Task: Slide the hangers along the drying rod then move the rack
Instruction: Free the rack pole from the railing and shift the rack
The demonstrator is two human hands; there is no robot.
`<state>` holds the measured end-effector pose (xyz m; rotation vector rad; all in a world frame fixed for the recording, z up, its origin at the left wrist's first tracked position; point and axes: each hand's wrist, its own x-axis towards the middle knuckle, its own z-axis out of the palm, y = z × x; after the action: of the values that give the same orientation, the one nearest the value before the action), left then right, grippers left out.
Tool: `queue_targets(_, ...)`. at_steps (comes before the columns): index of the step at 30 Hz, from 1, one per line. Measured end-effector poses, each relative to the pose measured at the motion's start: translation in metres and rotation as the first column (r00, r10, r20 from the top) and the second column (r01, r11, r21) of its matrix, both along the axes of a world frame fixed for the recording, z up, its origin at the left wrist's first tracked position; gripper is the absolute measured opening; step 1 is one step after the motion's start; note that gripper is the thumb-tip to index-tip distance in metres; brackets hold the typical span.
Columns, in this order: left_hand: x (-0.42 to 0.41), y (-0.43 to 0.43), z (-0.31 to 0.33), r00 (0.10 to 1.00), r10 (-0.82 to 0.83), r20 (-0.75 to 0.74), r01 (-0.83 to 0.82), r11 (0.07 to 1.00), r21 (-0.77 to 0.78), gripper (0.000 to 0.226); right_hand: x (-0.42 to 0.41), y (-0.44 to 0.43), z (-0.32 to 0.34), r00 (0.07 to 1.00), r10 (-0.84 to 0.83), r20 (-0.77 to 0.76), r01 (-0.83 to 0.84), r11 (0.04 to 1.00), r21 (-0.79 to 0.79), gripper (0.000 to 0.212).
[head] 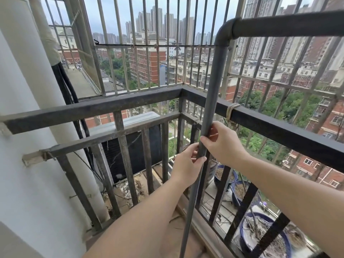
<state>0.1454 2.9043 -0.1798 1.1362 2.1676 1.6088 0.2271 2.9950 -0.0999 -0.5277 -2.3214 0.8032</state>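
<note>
The drying rack is a grey metal tube frame. Its upright post (214, 86) runs from the floor up to an elbow joint, where the horizontal drying rod (290, 25) leads off to the right edge. My left hand (186, 164) is wrapped around the post low down. Just above it, my right hand (223, 144) grips the same post. No hangers show on the visible stretch of rod.
A dark balcony railing (111, 107) stands right behind the post, with security bars (158, 43) beyond. A white pipe and wall (28, 127) fill the left. An air-conditioner unit (130, 146) and blue plant pots (260, 231) sit outside the railing.
</note>
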Motion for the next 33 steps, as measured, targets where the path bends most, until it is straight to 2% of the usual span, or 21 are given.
queue_targets(7, -0.013, -0.010, -0.002, 0.999, -0.039, 0.012, 0.040, 0.997, -0.068, 0.032, -0.004, -0.008, -0.004, 0.999, 0.014, -0.034, -0.014, 1.000, -0.003, 0.020)
queue_targets(12, -0.009, 0.002, 0.001, 0.999, -0.017, 0.041, 0.019, 0.999, -0.039, 0.029, -0.004, -0.001, 0.001, 0.998, -0.039, -0.044, 0.034, 0.995, -0.093, 0.019)
queue_targets(19, -0.020, -0.011, -0.008, 0.999, -0.030, 0.032, 0.033, 0.996, -0.084, 0.028, -0.006, -0.016, -0.003, 0.998, -0.041, -0.039, 0.037, 0.995, -0.097, 0.023)
queue_targets(27, -0.002, -0.016, -0.012, 0.999, 0.029, 0.031, -0.027, 0.997, -0.069, 0.034, 0.002, -0.034, -0.006, 0.993, -0.113, -0.044, 0.103, 0.977, -0.185, 0.024)
queue_targets(29, 0.006, -0.021, -0.016, 0.997, 0.073, 0.040, -0.066, 0.985, -0.159, 0.033, 0.008, -0.041, -0.008, 0.991, -0.128, -0.031, 0.119, 0.972, -0.204, 0.037)
queue_targets(32, 0.020, -0.032, -0.022, 0.999, 0.032, 0.016, -0.020, 0.881, -0.473, 0.026, 0.029, -0.042, -0.004, 0.984, -0.181, -0.007, 0.174, 0.958, -0.227, 0.053)
queue_targets(33, 0.027, -0.034, -0.020, 1.000, 0.007, 0.014, 0.001, 0.863, -0.505, 0.023, 0.040, -0.041, -0.001, 0.980, -0.199, -0.008, 0.191, 0.952, -0.240, 0.053)
